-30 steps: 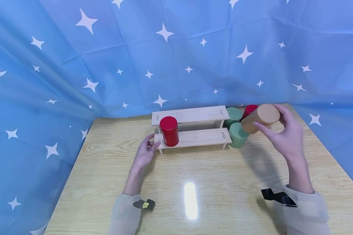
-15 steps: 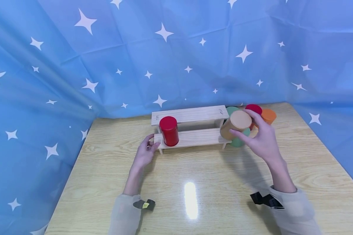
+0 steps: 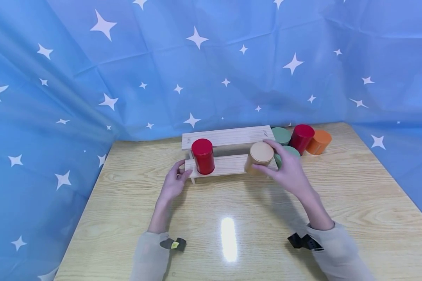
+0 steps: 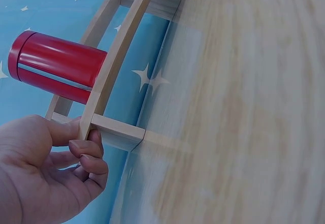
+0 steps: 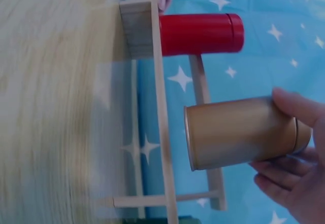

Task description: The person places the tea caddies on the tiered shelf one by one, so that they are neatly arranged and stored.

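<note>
My right hand (image 3: 291,171) grips a tan lidded canister (image 5: 238,132) near its lid, with the thumb on one side and fingers on the other. In the right wrist view a gap shows between the canister's base and the lower board of a two-tier wooden rack (image 3: 228,165). A red canister (image 3: 203,157) stands upright at the left part of that lower board. My left hand (image 4: 56,168) pinches the board's left end, thumb above and curled fingers below, close beside the red canister.
To the right of the rack stand two green canisters (image 3: 282,135), another red canister (image 3: 302,139) and an orange canister (image 3: 318,142). The rack's higher board (image 3: 228,136) lies behind the lower one. A blue star-patterned cloth (image 3: 211,70) hangs behind the wooden table (image 3: 126,218).
My right hand has carried the tan canister leftward from above the green canisters to over the lower board, bringing it more upright. The orange canister has come into view. My left hand stays put.
</note>
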### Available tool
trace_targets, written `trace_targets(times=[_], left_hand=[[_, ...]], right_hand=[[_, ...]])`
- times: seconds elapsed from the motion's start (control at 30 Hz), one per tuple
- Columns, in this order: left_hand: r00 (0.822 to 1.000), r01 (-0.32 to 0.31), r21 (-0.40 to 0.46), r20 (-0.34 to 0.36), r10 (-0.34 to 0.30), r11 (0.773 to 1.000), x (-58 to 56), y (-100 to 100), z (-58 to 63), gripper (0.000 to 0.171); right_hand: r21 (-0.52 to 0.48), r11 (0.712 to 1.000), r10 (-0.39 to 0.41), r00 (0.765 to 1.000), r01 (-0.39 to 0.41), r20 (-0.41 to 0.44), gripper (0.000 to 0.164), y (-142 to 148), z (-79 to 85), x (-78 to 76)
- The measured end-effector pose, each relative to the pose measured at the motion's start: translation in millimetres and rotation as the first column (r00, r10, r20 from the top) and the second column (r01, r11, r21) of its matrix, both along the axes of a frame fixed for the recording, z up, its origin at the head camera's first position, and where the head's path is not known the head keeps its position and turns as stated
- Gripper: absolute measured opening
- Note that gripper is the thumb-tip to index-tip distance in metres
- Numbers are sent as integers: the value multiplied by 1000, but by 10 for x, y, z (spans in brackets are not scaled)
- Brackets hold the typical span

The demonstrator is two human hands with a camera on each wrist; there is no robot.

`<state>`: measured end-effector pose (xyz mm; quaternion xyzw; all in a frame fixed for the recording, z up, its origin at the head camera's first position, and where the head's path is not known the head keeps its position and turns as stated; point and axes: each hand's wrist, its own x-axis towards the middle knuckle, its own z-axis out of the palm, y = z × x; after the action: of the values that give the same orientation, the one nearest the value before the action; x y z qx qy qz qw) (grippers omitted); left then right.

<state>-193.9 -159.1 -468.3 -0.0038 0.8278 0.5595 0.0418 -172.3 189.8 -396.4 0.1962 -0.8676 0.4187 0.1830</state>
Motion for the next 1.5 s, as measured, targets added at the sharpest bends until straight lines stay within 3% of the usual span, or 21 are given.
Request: trace_targets(times=[0.67, 1.13, 1.5], left_hand=[[1000, -9, 1, 7, 9, 1000, 8, 13, 19, 53], [1000, -5, -11, -4, 5, 1000, 7, 10, 7, 56], [1000, -10, 17, -7, 10, 1000, 6, 11, 9, 55]], right_hand=[[36, 998, 50, 986, -57, 159, 74, -305, -77, -86], [-4, 989, 148, 979, -149, 141, 61, -502, -94, -238], [2, 993, 116, 968, -120, 221, 70, -647, -81, -288]])
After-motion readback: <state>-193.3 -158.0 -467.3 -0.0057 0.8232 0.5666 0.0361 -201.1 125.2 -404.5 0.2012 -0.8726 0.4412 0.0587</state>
